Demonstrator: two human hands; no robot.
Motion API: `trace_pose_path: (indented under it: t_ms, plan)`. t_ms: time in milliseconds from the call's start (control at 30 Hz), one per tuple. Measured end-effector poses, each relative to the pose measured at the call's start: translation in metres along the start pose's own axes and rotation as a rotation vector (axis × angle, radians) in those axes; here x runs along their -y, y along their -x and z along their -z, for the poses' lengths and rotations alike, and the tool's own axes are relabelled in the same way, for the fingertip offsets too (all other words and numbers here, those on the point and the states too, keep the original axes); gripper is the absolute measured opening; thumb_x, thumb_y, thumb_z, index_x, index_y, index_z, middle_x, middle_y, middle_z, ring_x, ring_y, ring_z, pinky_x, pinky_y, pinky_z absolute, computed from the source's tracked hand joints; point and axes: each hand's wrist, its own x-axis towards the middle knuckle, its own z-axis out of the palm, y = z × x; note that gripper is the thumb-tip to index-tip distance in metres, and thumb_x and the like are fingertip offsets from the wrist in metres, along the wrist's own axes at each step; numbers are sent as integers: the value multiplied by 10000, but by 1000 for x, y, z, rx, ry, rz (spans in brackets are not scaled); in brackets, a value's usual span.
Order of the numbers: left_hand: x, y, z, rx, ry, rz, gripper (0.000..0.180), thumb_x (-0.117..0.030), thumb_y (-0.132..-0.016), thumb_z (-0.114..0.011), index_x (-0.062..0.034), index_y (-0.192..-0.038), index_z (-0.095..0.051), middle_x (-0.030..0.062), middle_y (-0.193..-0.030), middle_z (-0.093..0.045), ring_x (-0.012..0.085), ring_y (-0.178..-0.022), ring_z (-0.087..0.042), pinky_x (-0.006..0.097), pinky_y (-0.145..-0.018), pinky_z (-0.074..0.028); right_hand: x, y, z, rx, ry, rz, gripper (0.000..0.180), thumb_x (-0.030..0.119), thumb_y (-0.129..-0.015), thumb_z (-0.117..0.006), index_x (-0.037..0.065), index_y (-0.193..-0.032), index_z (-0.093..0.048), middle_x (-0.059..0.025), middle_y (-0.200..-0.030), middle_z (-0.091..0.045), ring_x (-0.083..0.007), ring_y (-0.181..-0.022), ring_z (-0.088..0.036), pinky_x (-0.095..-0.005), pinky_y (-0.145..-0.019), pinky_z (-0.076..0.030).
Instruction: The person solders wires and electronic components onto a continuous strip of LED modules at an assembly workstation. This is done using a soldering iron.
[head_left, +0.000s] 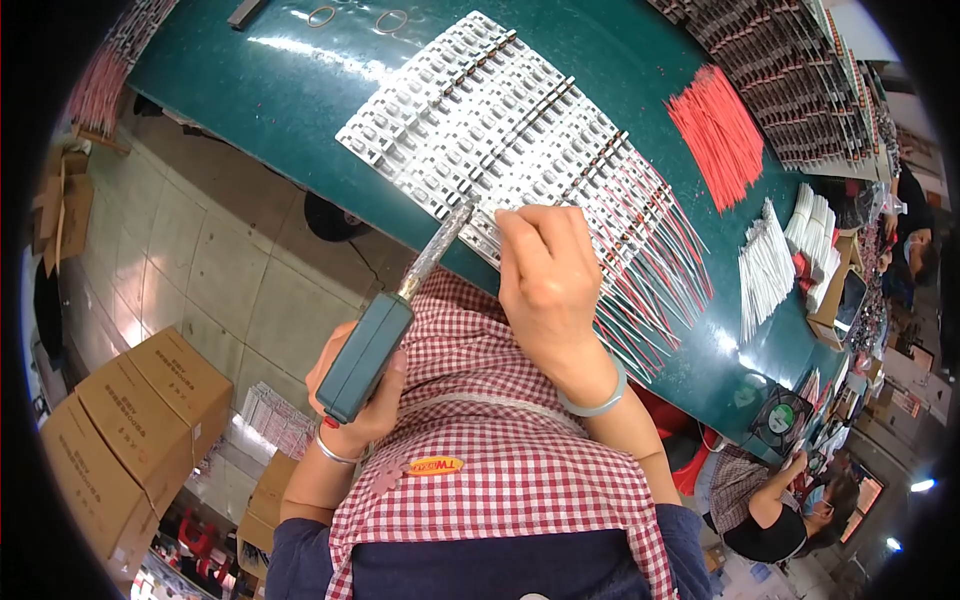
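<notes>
My left hand (378, 405) is wrapped round the dark green handle of a soldering gun (370, 355). Its metal barrel slants up to the near edge of a sheet of white circuit-board strips (490, 120) on the bench. Close to the tip, my right hand (550, 280) hovers over that edge with thumb and index finger pinched together. Whatever lies in the pinch is too small or hidden to make out. Thin red and white wires (650, 290) fan out from the strips' right side, partly behind my right hand and wrist.
The green bench (290, 110) bears a red wire bundle (715, 135), white wire bundles (766, 275), stacked wired strips (775, 85) and a small black fan (780, 418). Cardboard boxes (150, 430) stand on the floor at lower left. A co-worker (770, 510) sits at right.
</notes>
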Motion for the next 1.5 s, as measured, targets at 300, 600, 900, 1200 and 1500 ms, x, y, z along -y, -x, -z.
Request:
trace_pose_path:
  t_ms: [300,600,900,1200,1500]
  plan:
    - [-7,-12,-5,12,-5,-10,228,43,-784,-747,75,-1002,-692,174,-949,-689,280,-784,-695,322,-679,-553,-2,-4,-1,21,63,-60,246,-91,-746,-734,-3,-975,-714,-100,-889,-625,-276,-799,-599,-378,-688,-505]
    - [-17,-33,-9,-4,-73,-152,202,68,-761,-724,72,-959,-680,163,-919,-674,283,-765,-684,316,-661,-548,-3,-4,-2,20,80,-75,242,-89,-746,-736,-5,-972,-712,-102,-884,-617,-273,-794,-592,-375,-684,-503]
    - [-18,-34,-8,-6,-91,-170,161,56,-754,-733,59,-905,-678,146,-867,-645,277,-719,-659,320,-608,-528,-3,-1,-3,35,92,-65,249,-79,-741,-738,-5,-977,-713,-104,-891,-608,-271,-797,-590,-371,-681,-501]
    - [4,5,-6,-20,-8,125,230,32,-757,-754,39,-980,-699,157,-890,-671,298,-752,-670,339,-646,-540,-7,-1,-2,37,88,-39,280,-56,-693,-646,-35,-967,-698,-113,-906,-589,-270,-837,-564,-359,-681,-495]
    - [27,28,-6,-177,200,518,333,-10,-954,-665,25,-1283,-628,61,-1039,-674,84,-705,-549,218,-632,-452,-50,4,87,-104,151,-197,204,-52,-780,-733,-3,-977,-714,-109,-921,-633,-299,-813,-608,-385,-698,-506]
